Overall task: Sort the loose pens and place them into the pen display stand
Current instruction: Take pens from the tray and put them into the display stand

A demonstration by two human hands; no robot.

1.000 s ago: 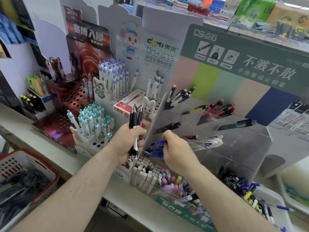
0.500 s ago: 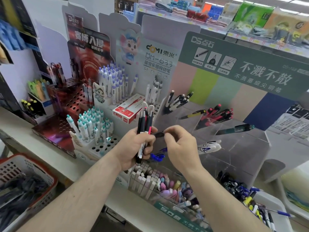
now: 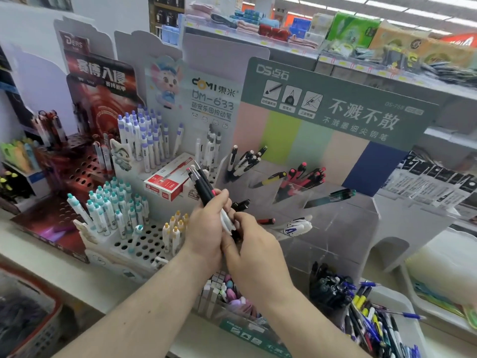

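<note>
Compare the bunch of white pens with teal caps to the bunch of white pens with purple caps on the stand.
The white pens with teal caps stand low at the front of the white perforated stand; the white pens with purple caps stand on a higher tier behind. The teal clips and caps contrast with the purple ones. The teal bunch leans left, while the purple bunch stands nearer upright. Both have white barrels and sit in holes.

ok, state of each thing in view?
Left hand: grips the pen bundle.
Pen bundle: held tilted, tips up-left.
Right hand: fingers curled at the bundle's lower end; grip unclear.
Clear stand: upright, pockets partly filled.
Red box: closed, lying flat.
Tray: loose pens piled inside.
</note>
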